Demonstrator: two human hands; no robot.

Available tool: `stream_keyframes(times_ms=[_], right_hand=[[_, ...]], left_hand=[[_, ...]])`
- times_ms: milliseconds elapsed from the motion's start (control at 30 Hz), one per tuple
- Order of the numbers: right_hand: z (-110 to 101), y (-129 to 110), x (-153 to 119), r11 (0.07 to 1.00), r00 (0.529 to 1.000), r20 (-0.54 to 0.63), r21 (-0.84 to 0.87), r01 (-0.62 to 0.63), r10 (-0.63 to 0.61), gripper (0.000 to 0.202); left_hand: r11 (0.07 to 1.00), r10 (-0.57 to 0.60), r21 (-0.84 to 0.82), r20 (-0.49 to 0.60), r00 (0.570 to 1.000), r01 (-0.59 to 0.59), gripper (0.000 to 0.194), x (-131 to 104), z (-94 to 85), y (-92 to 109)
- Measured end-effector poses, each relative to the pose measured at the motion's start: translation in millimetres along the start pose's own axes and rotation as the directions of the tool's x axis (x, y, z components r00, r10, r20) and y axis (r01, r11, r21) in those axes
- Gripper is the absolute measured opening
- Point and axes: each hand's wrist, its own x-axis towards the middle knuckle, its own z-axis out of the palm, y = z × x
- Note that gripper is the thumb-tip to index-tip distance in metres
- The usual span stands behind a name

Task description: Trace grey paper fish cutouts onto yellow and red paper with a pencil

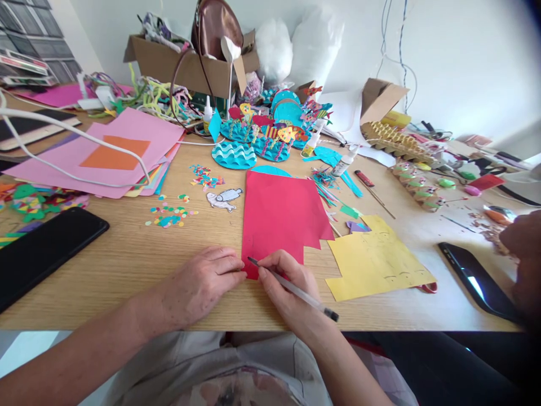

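Note:
A sheet of red paper (281,211) with a stepped right edge lies on the table before me. My right hand (289,282) rests on its lower part, closed round a clear-barrelled pen (302,291). The pen's tip points up and left, near the sheet's lower left corner; whether it touches the paper I cannot tell. My left hand (205,282) lies flat on the table, fingertips at the red sheet's lower left edge. Just beyond are fish cut-outs (225,198) with drawn outlines. To the right lies a cut sheet of yellow paper (376,265) with pencil marks.
Paper dots (171,216) lie left of the fish. A black phone (48,248) is at far left, another phone (475,276) at right near someone's hand (524,248). Pink paper (63,160), blue wave crafts (234,154), glue bottles (344,163) and a cardboard box (186,70) stand further back.

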Motion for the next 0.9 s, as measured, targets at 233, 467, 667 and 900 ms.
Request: stream_keyframes(times_ms=[233,467,667,900], right_hand=[[7.8,4.9,2.6,0.999,0.999,0.010,-0.036,-0.034,0.034,0.010],[6.8,4.0,3.1,0.996,0.999,0.021,-0.080,-0.026,0.028,0.011],[7.8,6.3,3.6,0.996,0.999,0.034,-0.089,-0.017,0.020,0.010],[8.4,5.4,3.2,0.995,0.999,0.032,-0.103,0.002,0.001,0.010]], left_hand=[[1.000,0.001,0.011,-0.008,1.000,-0.001,0.033,0.7,-2.1,1.3],[1.000,-0.001,0.005,0.000,1.000,0.001,0.034,0.7,-2.2,0.8],[1.000,-0.013,-0.009,0.017,1.000,0.013,0.031,-0.9,-1.7,1.4],[1.000,-0.012,-0.005,0.018,1.000,0.012,0.033,0.6,-1.1,0.4]])
